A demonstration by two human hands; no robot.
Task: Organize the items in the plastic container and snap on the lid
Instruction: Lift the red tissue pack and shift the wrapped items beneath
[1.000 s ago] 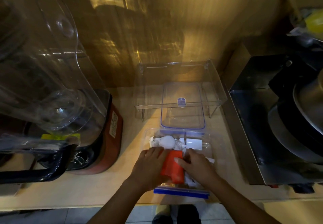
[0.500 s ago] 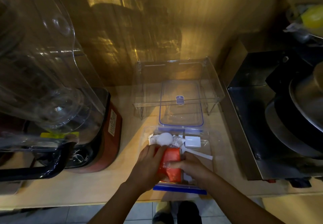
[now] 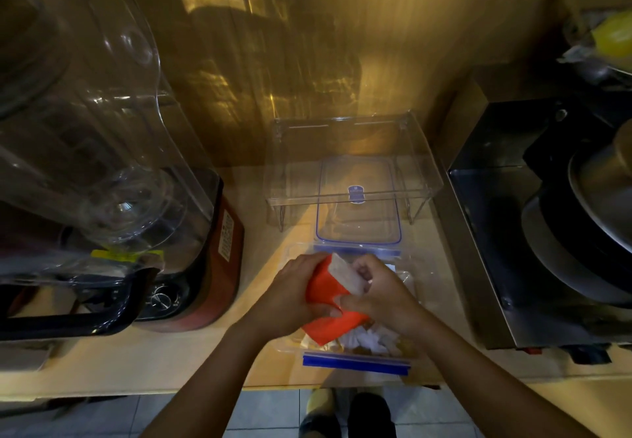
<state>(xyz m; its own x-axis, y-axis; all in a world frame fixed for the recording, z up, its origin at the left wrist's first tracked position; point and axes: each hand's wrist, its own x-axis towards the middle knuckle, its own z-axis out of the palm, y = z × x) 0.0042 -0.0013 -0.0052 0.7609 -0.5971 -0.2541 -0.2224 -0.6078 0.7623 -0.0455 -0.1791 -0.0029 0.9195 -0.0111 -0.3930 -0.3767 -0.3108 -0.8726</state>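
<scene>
left hand (image 3: 290,292), right hand (image 3: 379,288): grasping orange packet (image 3: 325,290) | lid (image 3: 358,205) behind container (image 3: 407,276) | blender (image 3: 191,249) left

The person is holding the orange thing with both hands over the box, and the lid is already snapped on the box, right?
Not quite. The head view shows the lid lying on the counter behind the container, which is open. The rest is right: the left hand and right hand both hold the orange item over it.
</scene>
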